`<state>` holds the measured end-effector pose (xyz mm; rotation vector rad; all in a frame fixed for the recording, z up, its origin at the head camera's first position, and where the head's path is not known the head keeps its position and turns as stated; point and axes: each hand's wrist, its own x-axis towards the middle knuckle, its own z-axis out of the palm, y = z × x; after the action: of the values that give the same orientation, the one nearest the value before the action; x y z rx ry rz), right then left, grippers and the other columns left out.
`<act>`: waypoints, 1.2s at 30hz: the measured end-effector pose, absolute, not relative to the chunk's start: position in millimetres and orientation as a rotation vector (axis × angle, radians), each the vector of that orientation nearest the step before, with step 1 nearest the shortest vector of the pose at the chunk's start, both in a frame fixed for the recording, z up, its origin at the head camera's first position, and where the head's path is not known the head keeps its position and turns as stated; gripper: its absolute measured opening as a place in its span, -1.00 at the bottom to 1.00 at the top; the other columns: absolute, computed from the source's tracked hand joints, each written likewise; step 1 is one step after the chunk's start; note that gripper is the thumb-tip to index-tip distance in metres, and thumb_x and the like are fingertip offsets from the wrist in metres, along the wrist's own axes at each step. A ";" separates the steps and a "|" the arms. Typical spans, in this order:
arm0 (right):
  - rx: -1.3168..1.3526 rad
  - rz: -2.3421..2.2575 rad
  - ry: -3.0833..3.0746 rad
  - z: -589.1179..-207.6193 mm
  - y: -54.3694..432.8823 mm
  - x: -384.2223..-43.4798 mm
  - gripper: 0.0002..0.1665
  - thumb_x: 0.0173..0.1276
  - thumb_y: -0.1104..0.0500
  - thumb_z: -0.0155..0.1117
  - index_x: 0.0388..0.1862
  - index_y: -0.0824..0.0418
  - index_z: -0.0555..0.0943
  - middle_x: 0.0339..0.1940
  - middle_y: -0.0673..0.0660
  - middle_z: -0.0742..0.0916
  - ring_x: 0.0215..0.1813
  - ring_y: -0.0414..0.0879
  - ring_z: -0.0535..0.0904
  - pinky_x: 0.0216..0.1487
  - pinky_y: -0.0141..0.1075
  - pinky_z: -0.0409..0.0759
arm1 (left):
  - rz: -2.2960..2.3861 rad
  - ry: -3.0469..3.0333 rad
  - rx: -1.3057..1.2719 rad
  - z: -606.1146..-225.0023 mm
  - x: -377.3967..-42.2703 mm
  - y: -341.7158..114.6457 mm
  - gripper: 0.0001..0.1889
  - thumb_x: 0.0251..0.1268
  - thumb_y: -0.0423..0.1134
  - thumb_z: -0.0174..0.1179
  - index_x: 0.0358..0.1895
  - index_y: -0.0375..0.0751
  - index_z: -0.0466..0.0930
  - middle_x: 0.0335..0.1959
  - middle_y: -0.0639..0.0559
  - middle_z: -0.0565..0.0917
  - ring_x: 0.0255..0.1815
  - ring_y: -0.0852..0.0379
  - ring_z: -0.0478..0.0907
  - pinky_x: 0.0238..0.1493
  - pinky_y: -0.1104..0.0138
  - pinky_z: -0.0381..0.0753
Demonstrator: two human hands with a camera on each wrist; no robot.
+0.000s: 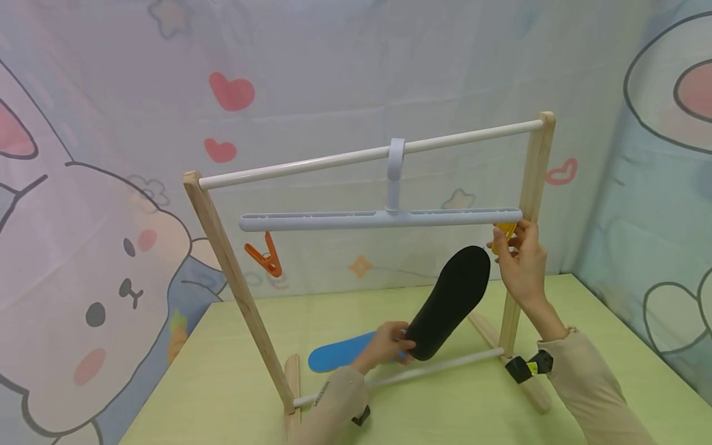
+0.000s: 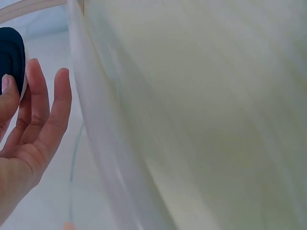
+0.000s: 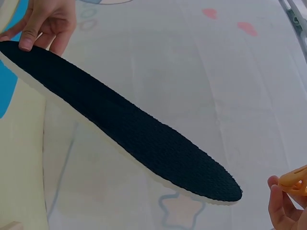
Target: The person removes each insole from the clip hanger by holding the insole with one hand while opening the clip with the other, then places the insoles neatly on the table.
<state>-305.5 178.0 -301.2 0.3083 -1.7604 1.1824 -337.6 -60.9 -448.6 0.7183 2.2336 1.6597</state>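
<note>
A black insole slants upward in the air, its narrower lower end pinched by my left hand. In the left wrist view the thumb lies on the insole while other fingers stand loose. My right hand holds a yellow clip just under the right end of the grey hanger. The yellow clip also shows at the edge of the right wrist view, apart from the insole's tip. An orange clip hangs under the hanger's left end. Behind my left hand lies a blue insole.
The hanger hooks over the white top bar of a wooden-post rack. Its right post stands close behind my right hand. A white lower bar crosses near the green tabletop. A patterned curtain hangs behind.
</note>
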 end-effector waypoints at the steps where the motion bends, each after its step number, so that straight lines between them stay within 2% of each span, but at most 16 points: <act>1: 0.308 1.186 -1.761 -301.4 177.9 -305.4 -0.59 0.30 0.24 0.05 0.03 0.48 0.30 -0.21 0.40 0.64 -0.50 -0.62 0.44 -0.62 -0.71 0.38 | 1.660 2.237 0.709 -449.4 -338.0 -61.2 -0.78 0.14 -0.47 0.10 -0.12 -0.41 0.50 -0.31 -0.39 0.61 -0.38 -0.34 0.59 -0.42 0.03 0.62; 9: 0.290 1.185 -1.784 -301.3 178.6 -305.5 -0.58 0.32 0.21 0.03 0.07 0.43 0.29 -0.19 0.30 0.63 -0.49 -0.60 0.43 -0.63 -0.70 0.38 | 1.674 2.251 0.701 -444.5 -331.7 -63.9 -0.81 0.14 -0.50 0.08 -0.16 -0.44 0.50 -0.36 -0.40 0.60 -0.38 -0.40 0.56 -0.40 -0.05 0.59; 19: 0.286 1.157 -1.787 -302.9 179.2 -306.6 -0.52 0.32 0.19 0.02 0.16 0.40 0.26 -0.19 0.29 0.62 -0.46 -0.61 0.41 -0.60 -0.73 0.37 | 1.663 2.275 0.692 -434.2 -322.8 -66.6 -0.83 0.14 -0.50 0.08 -0.18 -0.44 0.50 -0.36 -0.40 0.59 -0.38 -0.39 0.56 -0.39 -0.04 0.59; 28: 0.265 1.160 -1.804 -303.6 179.2 -306.4 -0.47 0.30 0.21 0.06 0.21 0.36 0.24 -0.15 0.39 0.64 -0.42 -0.59 0.39 -0.53 -0.76 0.36 | 1.642 2.304 0.692 -449.0 -333.9 -67.3 -0.83 0.13 -0.49 0.09 -0.18 -0.42 0.51 -0.37 -0.38 0.60 -0.40 -0.35 0.58 -0.44 0.01 0.61; 36: 0.243 1.145 -1.833 -292.7 168.0 -288.0 -0.47 0.29 0.31 0.05 0.19 0.49 0.21 -0.15 0.46 0.61 -0.39 -0.63 0.34 -0.47 -0.80 0.27 | 1.621 2.320 0.656 -451.3 -335.6 -71.1 -0.84 0.12 -0.47 0.12 -0.20 -0.37 0.52 -0.39 -0.32 0.61 -0.43 -0.28 0.60 -0.50 0.09 0.63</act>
<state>-288.0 168.0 -292.7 0.2430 -1.8333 1.1448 -335.6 -71.1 -451.3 0.6560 2.3198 1.6211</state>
